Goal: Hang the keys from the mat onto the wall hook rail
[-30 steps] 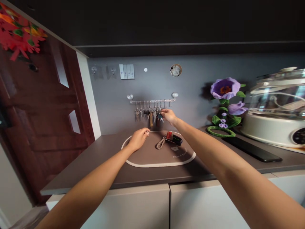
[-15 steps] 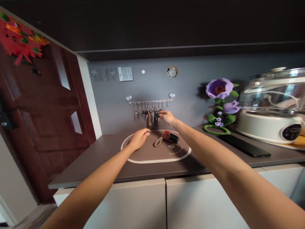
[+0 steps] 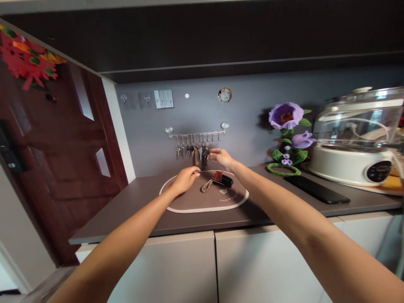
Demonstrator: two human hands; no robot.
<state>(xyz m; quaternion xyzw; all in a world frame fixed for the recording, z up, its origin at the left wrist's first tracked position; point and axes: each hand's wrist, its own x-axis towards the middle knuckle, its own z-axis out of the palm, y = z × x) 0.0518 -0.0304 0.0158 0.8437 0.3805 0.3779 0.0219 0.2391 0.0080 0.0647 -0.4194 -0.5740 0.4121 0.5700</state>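
Note:
On the grey wall a clear hook rail (image 3: 198, 134) carries several hanging keys (image 3: 190, 149), with a brown tag (image 3: 196, 157) among them. My right hand (image 3: 221, 158) is held up at the right end of the hanging bunch, its fingers stretched towards a dark key fob (image 3: 205, 152); whether they touch it is unclear. Lower and to the left, my left hand (image 3: 186, 179) hovers over or rests on the brown mat (image 3: 186, 203), fingers curled together with nothing visible in them. A black car key (image 3: 226, 181) with a red piece and a braided strap (image 3: 207, 185) lies on the mat.
Purple artificial flowers (image 3: 286, 117) stand at right, beside a black phone (image 3: 317, 189) and a cream appliance with a clear cover (image 3: 344, 166). A dark overhead cabinet (image 3: 202, 42) hangs low above. A reddish-brown door (image 3: 75, 168) is at left.
The view has shifted slightly, moving the scene a little left. My right hand's fingers look straighter beside the hanging keys. My left hand has stayed nearly in place.

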